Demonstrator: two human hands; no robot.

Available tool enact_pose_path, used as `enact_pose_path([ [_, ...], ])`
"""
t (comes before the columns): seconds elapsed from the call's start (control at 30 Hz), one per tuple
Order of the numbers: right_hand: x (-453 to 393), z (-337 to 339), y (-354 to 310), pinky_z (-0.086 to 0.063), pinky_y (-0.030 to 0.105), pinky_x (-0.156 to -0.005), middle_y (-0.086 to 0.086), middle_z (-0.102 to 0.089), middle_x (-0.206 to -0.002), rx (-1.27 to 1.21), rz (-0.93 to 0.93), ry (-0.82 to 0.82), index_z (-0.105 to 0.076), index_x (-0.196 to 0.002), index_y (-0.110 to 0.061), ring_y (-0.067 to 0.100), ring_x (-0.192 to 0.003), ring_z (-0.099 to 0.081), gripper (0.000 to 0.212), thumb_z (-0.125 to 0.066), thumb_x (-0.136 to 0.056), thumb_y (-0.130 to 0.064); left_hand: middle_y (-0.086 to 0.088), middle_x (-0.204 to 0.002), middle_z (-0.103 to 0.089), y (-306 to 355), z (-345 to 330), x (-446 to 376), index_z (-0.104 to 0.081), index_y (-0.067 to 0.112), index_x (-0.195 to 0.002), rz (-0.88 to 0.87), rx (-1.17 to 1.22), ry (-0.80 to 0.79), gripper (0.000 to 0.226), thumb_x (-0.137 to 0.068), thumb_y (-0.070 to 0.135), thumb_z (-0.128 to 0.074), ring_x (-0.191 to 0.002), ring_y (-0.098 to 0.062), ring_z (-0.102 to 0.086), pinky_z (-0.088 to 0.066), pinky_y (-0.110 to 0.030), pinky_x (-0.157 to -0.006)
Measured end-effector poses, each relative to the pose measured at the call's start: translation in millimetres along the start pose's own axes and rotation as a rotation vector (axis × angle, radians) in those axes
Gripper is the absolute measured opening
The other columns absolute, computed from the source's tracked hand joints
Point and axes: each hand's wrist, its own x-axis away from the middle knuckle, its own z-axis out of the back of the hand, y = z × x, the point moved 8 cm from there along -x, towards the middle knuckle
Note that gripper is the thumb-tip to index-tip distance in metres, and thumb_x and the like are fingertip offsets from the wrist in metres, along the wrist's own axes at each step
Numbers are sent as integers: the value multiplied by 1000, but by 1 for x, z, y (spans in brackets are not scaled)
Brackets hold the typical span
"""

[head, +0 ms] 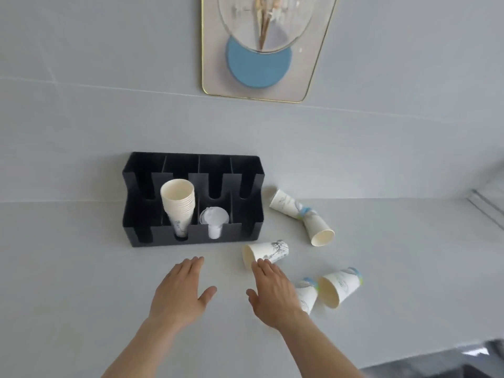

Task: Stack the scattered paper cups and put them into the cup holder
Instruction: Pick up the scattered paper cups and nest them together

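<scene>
Both hands flat, palms down, fingers spread, holding nothing. Left hand [182,289] hovers over bare bench [68,268] just in front of the cup holder [136,214]. Right hand [272,291] has its fingertips [261,264] at or over the rim of the nearest cup [268,252]; contact can't be confirmed.

That cup lies on its side, mouth to the left, just off the holder's front right corner. Two more cups lie right of the right hand: one [306,294] partly hidden by the wrist, one [339,286] with its mouth facing the camera. Two further cups sit near the wall, right of the holder: one [286,204] bottom-to-bottom with the other [320,230].

Holder is black, against the wall. A cup stack [178,205] leans in the second slot from left; white lids [214,221] in the third. Outer slots look unoccupied.

Cup prints are grey-blue artwork, no readable text.

Open bench left of the holder and in front of the hands. Bench edge at lower right.
</scene>
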Motion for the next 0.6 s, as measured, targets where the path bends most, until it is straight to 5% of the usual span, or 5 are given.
enact_pose_path([
  [0.27,14,13,152,-26,33,-122,8,-48,-147,7,-100,-18,-41,-148,-5,29,-141,-41,64,-58,-87,-13,9,-154,-40,135,-69,-26,-26,21,-156,-52,72,-86,94,-80,75,-38,-140,-14,-37,-37,-28,-112],
  [0.43,25,-7,207,-7,32,-127,6,-28,-162,35,-42,-178,-22,-157,-6,25,-154,-20,86,-63,-82,-17,9,-163,-24,172,-125,-23,-11,23,-159,31,84,-236,121,-63,85,-50,-149,-14,-23,-23,-32,-121],
  [0.6,33,-29,229,1,37,-127,10,-13,-168,144,37,-314,-2,-161,-5,27,-158,-3,106,-70,-79,-10,11,-143,-37,190,-159,-12,-22,27,-148,123,49,-360,122,-45,77,-64,-132,-16,-42,-36,-30,-106],
])
